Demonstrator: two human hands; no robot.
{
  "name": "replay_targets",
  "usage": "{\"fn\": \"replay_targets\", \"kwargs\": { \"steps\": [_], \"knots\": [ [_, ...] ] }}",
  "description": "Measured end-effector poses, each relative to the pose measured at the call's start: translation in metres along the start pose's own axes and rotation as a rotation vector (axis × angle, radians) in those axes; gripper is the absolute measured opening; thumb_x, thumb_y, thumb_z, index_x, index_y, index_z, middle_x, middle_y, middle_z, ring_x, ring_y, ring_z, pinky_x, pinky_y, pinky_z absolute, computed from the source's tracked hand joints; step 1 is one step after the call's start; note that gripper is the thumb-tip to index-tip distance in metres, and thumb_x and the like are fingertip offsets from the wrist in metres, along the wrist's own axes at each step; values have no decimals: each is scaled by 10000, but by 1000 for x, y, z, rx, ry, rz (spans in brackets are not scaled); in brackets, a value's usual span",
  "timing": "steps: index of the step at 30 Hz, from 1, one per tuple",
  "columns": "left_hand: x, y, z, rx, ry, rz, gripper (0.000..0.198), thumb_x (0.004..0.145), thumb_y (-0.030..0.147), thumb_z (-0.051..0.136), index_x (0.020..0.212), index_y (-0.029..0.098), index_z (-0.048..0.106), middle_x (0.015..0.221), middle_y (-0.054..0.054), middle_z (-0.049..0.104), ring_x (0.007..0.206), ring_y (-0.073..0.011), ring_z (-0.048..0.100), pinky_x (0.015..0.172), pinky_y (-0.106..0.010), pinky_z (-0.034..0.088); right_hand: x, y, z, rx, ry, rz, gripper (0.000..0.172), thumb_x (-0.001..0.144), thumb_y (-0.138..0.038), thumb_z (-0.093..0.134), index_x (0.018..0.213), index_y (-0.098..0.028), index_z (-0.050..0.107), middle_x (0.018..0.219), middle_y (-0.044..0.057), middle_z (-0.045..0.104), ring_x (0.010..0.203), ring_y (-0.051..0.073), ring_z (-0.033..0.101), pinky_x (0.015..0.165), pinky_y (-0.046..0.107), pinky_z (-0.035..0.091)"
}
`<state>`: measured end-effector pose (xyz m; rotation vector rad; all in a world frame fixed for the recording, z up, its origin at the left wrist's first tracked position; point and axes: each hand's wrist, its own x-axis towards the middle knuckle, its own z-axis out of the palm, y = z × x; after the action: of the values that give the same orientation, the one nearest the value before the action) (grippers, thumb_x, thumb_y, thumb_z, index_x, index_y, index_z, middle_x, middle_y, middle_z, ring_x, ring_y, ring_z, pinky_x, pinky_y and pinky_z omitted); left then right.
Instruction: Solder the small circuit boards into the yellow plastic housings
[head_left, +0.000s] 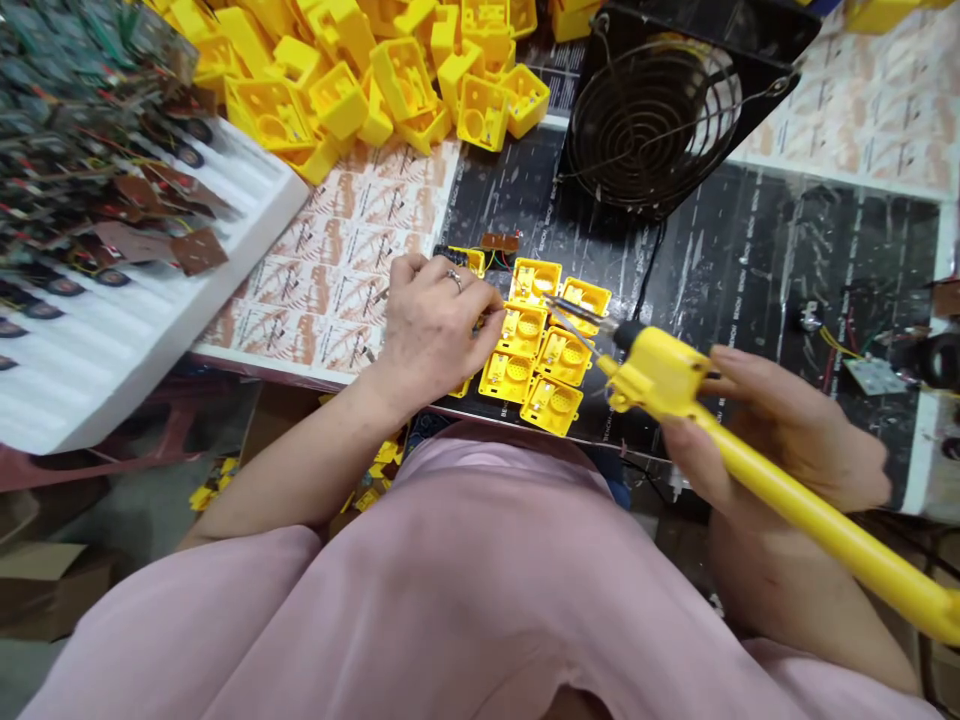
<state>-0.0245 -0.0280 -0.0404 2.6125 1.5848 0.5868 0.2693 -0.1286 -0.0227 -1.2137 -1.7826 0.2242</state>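
Head view: small yellow plastic housings, open boxes set in a tight cluster, sit on a black mat just in front of the person. They look light and stiff but thin-walled, so their outer walls seem the best place to hold. The left hand curls over the cluster's left edge; whether it grips cannot be told. The right hand clenches a yellow soldering tool, its metal tips above the housings. To the left lies a white foam tray of circuit boards; a heaped pile of housings lies far, and a wire-guarded fan far right.
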Motion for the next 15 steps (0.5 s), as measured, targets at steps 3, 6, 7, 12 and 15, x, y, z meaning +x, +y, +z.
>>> {"fn": "replay_targets", "kwargs": {
  "steps": [3,6,7,12,15],
  "knots": [
    [0,0,-1,-12,-44,-6,223,1070,331,551,985,274,748,995,-78,810,1073,-359,727,1039,-603,487,5,4,18,70,6,-103,631,903,-275,921,1487,-362,699,1053,15,860,748,230,814,605,344,696],
    [0,0,1,-14,-48,-11,222,1069,321,544,1000,263,747,1009,-90,801,1102,-367,722,1057,-612,482,12,1,24,140,-20,-170,524,849,-225,971,1324,-292,759,931,-10,845,719,188,810,599,256,682],
    [0,0,3,-8,-32,-7,231,1069,315,537,987,256,745,994,-91,795,1097,-368,722,1054,-614,484,14,0,25,135,-33,-181,467,843,-209,974,1255,-281,767,896,-22,834,717,178,808,602,239,679],
    [-2,0,9,17,27,31,255,1071,316,527,953,244,741,960,-86,783,1070,-359,732,1022,-593,505,20,-9,27,47,-125,-193,234,894,-177,923,989,-256,724,805,-29,810,707,175,812,612,238,679],
    [-2,0,9,6,15,21,258,1068,309,523,947,230,736,968,-101,785,1084,-370,731,1023,-606,504,23,-12,26,18,-133,-246,192,944,-219,892,952,-234,701,808,-13,811,708,164,812,634,222,679]
  ]
}}
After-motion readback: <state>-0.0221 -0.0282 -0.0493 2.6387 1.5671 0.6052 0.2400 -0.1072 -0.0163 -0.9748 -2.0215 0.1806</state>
